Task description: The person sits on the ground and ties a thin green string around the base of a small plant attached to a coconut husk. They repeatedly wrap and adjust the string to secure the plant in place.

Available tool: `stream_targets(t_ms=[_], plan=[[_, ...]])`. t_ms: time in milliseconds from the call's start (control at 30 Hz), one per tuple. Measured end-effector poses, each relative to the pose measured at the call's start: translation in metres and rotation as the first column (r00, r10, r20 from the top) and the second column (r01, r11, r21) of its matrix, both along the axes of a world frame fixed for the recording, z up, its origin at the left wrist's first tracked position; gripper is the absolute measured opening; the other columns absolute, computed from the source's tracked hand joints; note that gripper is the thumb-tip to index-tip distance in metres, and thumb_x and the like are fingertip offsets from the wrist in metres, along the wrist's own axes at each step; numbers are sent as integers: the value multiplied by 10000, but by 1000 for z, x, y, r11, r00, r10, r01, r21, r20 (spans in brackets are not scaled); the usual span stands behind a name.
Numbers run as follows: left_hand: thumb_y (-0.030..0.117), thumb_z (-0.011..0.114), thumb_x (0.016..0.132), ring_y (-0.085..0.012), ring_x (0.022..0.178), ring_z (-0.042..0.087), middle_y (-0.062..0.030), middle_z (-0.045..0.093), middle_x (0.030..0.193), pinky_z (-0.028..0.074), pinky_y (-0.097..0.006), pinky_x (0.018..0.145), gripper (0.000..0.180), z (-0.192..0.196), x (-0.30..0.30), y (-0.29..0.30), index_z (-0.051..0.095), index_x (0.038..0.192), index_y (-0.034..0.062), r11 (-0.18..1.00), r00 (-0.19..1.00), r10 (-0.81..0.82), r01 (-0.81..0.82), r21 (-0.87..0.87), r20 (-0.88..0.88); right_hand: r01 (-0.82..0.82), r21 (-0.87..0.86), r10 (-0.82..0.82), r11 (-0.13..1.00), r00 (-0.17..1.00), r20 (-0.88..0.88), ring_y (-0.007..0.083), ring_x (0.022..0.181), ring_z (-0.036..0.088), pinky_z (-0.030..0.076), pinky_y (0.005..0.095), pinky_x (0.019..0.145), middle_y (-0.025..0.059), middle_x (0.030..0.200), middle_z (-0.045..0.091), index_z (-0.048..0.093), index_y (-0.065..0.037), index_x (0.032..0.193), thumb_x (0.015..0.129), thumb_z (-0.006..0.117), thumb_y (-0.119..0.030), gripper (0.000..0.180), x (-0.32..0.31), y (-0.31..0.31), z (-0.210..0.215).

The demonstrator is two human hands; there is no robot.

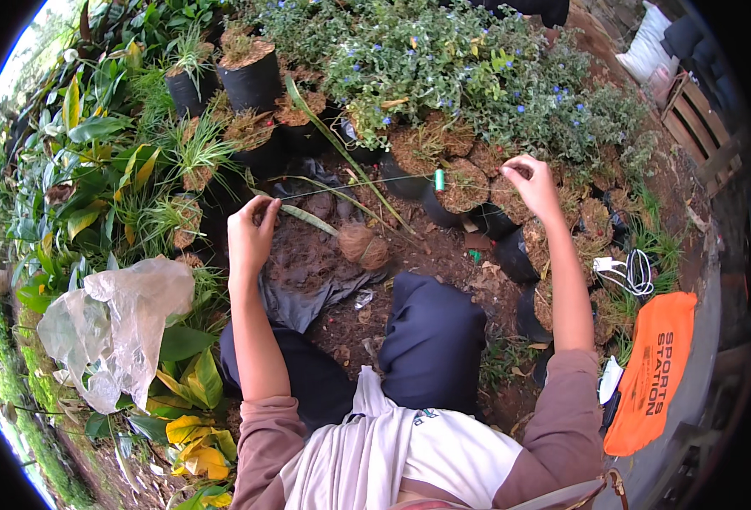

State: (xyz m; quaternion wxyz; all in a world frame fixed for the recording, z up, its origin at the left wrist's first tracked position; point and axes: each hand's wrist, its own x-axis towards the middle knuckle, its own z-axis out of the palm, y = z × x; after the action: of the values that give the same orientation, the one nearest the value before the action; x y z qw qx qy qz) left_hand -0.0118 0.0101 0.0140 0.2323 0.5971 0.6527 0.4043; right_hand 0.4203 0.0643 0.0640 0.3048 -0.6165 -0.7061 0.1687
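Green thread (392, 178) stretched between our left hand (253, 231), fingertips pinched on it, and our right hand (532, 184), thumb and fingers likewise closed on it. Green spool (439, 179) along thread's line, nearer right hand (hanging or resting, we can't tell). Below, fibre-wrapped root ball (364, 246) beside coir heap (301, 255) on black plastic sheet (297, 303).

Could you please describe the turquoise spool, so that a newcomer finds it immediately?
Find the large green bush dotted with blue flowers. Below it stand black plastic plant pots with dry brown tops. Against one top, left of the right hand, shows the small turquoise cylindrical spool, its bright colour standing out from this brown.
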Motion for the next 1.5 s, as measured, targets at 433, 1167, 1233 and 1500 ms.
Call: stream_targets(t_ms=[433,1167,1233,1500], plan=[[200,622,791,-318,626,607,-186,599,669,475,-359,603,206,36,127,18,634,884,17,831,809,-551,554,-51,-205,-567,-201,354,799,713,-605,147,839,583,452,278,762,100,900,627,580,0,1037,889,545,-212,262,-126,-20,-29],[531,667,696,-347,1042,547,-281,556,1089,410,-367,919,810,-278,146,-14,475,1130,-126,734,909,385,-199,-650,157,-322,-533,-185,783,697,-692,-4,445,340,256,175,389,-49,608,504,615,-2,847,880,559,-147,159,-36,-50,-122],[557,682,665,-351,1054,535,-283,542,1106,405,-373,927,837,-301,143,-7,488,1112,-125,661,878,464,-253,-707,120,-348,-561,-242,751,645,-725,-1,437,319,241,177,384,-53,592,468,595,0,854,882,547,-123,135,-36,-54,-119],[586,756,541,-363,1098,486,-270,482,1162,383,-395,949,982,-267,183,18,433,1133,-127,525,836,527,-461,-716,-152,-287,-638,-436,714,531,-727,1,427,294,223,176,379,-52,594,445,565,0,858,884,530,-88,99,-13,-59,-126]])
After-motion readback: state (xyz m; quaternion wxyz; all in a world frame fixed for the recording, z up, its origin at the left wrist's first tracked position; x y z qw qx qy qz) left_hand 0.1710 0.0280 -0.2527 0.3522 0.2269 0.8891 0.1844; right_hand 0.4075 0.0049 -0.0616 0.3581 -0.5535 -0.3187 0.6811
